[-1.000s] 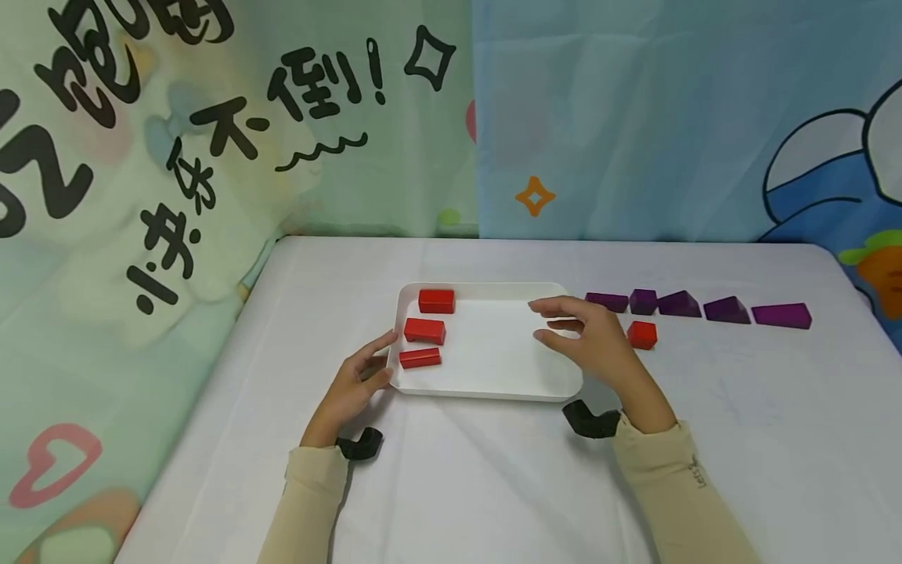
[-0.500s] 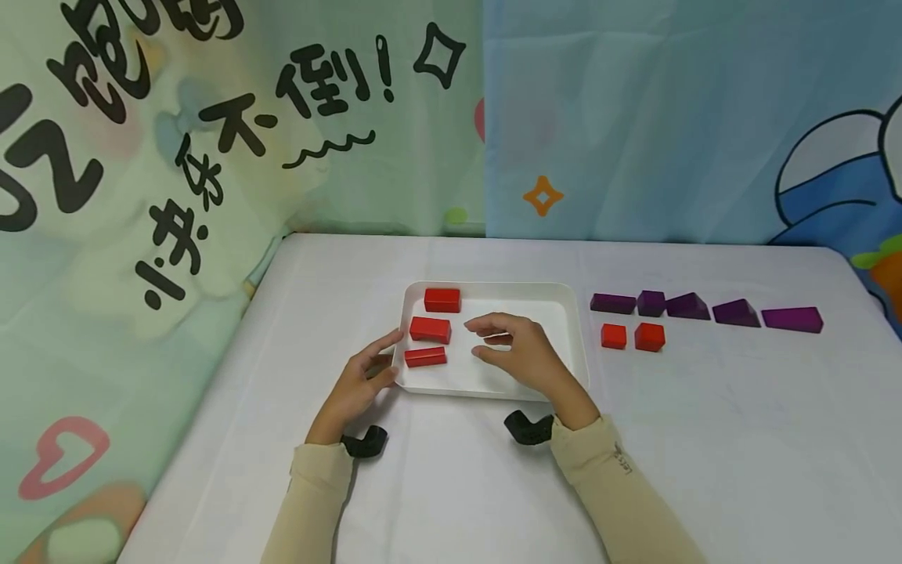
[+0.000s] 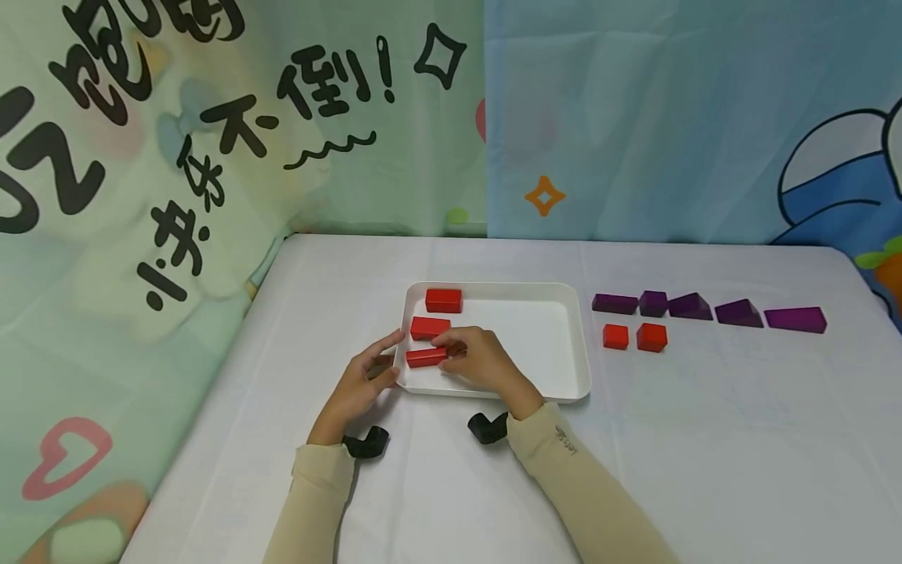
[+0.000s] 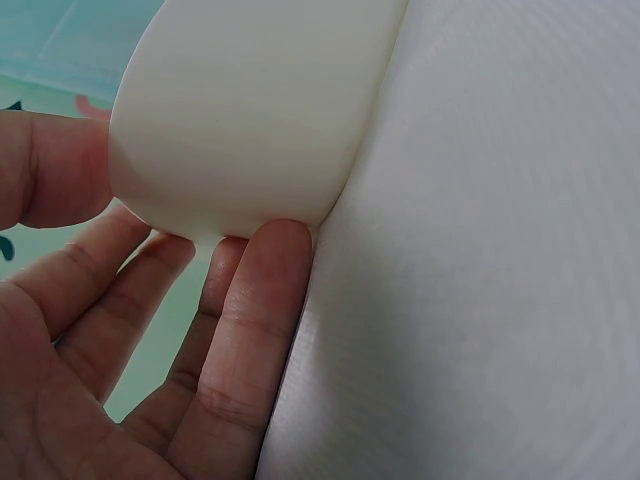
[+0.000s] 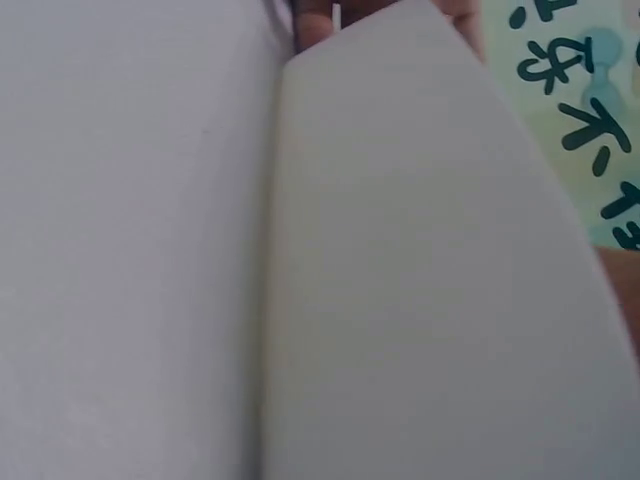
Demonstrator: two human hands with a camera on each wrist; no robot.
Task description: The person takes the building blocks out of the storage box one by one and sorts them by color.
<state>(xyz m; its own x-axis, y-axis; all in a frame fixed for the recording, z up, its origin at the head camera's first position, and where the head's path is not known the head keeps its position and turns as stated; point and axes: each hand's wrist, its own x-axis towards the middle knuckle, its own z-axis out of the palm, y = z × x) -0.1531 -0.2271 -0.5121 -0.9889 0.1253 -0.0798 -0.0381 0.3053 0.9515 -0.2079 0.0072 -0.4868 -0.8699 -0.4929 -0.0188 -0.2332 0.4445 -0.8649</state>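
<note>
The white tray (image 3: 521, 345) carries red blocks along its left side. My left hand (image 3: 355, 392) holds the tray by its left end. In the left wrist view its fingertips (image 4: 280, 250) lie against the outer wall. Over the tray, my right hand (image 3: 482, 364) pinches the right end of the nearest red block (image 3: 423, 358) between thumb and index finger. Just behind lie a middle red block (image 3: 426, 327) and a far red block (image 3: 444, 301). In the right wrist view the tray wall (image 5: 420, 260) fills the middle, and the right hand's grip is hidden.
Right of the tray, several purple blocks (image 3: 690, 306) form a row on the white tablecloth (image 3: 705, 454). Two red cubes stand in front of them, a smaller cube (image 3: 615, 337) and a larger cube (image 3: 651, 337). Printed curtains (image 3: 599, 117) hang behind the table.
My right hand has moved left from the tray's right edge to the nearest red block and closed its fingertips on that block. The left hand stays at the tray.
</note>
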